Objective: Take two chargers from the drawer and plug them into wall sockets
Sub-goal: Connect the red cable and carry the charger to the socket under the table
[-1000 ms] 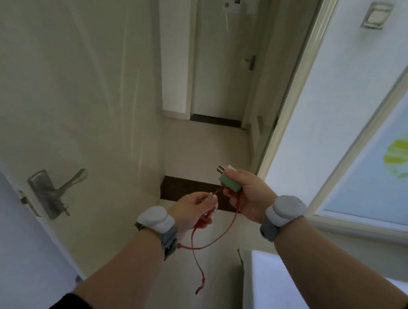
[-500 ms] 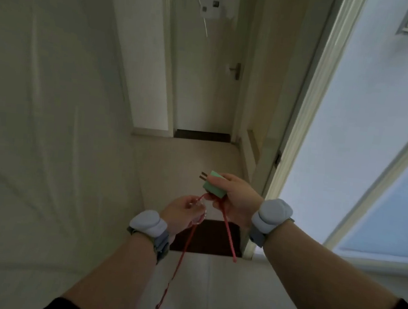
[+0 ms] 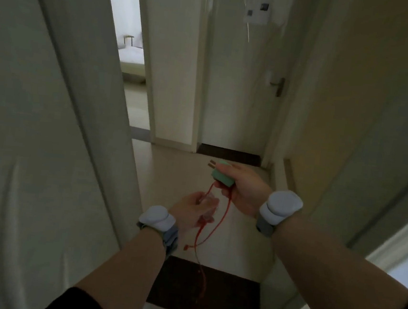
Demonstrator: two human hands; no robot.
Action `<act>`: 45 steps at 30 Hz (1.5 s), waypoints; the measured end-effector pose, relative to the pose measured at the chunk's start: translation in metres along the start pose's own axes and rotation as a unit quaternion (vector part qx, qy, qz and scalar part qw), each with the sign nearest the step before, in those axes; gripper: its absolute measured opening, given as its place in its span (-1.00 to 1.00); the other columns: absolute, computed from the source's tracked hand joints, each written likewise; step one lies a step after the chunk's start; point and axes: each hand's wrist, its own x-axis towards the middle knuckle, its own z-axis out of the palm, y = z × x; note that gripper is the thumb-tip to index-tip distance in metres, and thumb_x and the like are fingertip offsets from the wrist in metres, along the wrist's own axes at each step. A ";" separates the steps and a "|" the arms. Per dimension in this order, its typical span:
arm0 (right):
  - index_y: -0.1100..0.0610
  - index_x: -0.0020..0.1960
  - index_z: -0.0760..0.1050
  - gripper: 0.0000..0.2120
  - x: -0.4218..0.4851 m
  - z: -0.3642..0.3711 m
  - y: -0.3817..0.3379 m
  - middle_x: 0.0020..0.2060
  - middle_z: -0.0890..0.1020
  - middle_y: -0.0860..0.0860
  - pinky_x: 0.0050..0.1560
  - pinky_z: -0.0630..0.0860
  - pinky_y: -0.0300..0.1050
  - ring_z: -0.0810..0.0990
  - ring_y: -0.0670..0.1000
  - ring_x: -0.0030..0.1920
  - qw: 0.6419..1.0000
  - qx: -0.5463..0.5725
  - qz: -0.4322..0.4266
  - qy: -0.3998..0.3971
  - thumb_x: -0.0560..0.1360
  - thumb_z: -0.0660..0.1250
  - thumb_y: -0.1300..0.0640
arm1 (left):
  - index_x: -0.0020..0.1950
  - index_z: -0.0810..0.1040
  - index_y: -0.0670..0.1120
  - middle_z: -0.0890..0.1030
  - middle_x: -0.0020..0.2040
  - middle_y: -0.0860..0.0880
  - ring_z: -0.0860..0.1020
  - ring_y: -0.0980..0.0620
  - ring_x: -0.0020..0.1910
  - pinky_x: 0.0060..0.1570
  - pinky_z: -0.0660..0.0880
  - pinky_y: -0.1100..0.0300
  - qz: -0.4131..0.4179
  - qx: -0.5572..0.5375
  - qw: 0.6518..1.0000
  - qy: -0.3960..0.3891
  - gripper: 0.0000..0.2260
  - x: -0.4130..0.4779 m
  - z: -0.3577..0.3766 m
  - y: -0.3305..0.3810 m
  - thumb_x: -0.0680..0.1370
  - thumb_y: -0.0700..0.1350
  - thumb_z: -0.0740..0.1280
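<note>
My right hand [image 3: 243, 190] grips a green charger [image 3: 221, 176] whose two metal prongs [image 3: 211, 163] point up and to the left. A red cable [image 3: 224, 212] runs down from the charger. My left hand [image 3: 192, 213] is closed on that cable a little lower and to the left, and the cable's loose end hangs down over the dark threshold strip [image 3: 222, 293]. Both hands are held in front of me over the corridor floor. No wall socket or drawer is in view. Only one charger shows.
I stand in a doorway onto a narrow corridor. A pale door [image 3: 37, 138] fills the left side. A closed door with a metal handle [image 3: 278, 85] is straight ahead, with a white box [image 3: 256, 13] high on it. An open doorway [image 3: 132, 55] at the far left shows a bed.
My view has advanced through the doorway and swung left, so the corridor and far doors are nearer. Both hands keep their hold on the charger and cable; the cable swings.
</note>
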 end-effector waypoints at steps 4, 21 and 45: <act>0.21 0.16 0.41 -0.72 0.079 -0.010 -0.024 -0.22 0.52 0.06 -0.51 0.34 -0.31 0.48 -0.04 -0.36 1.000 -0.001 -0.015 0.025 0.49 0.32 0.15 | -0.11 0.53 0.01 0.59 -0.30 0.01 0.54 0.13 -0.43 -0.19 0.47 0.14 -0.030 0.011 0.999 -0.028 -0.91 0.073 -0.021 0.021 0.46 -0.01 0.38; 0.19 0.03 0.49 -0.78 0.493 -0.102 -0.136 -0.28 0.56 0.05 -0.54 0.38 -0.29 0.52 -0.10 -0.44 0.997 -0.016 -0.062 0.033 0.44 0.39 0.12 | -0.27 0.59 -0.09 0.54 -0.41 0.02 0.46 0.10 -0.42 -0.37 0.40 0.30 -0.087 0.291 0.947 0.101 -0.84 0.508 -0.157 0.094 0.48 -0.05 0.35; 0.09 -0.02 0.49 -0.82 1.053 0.139 -0.229 -0.19 0.58 0.06 -0.26 0.52 -0.19 0.55 -0.01 -0.28 0.988 -0.094 -0.072 -0.095 0.41 0.43 0.15 | -0.33 0.50 0.07 0.58 -0.31 0.05 0.55 0.11 -0.29 -0.39 0.37 0.27 -0.161 0.312 0.904 0.242 -0.78 0.885 -0.589 0.175 0.44 0.15 0.32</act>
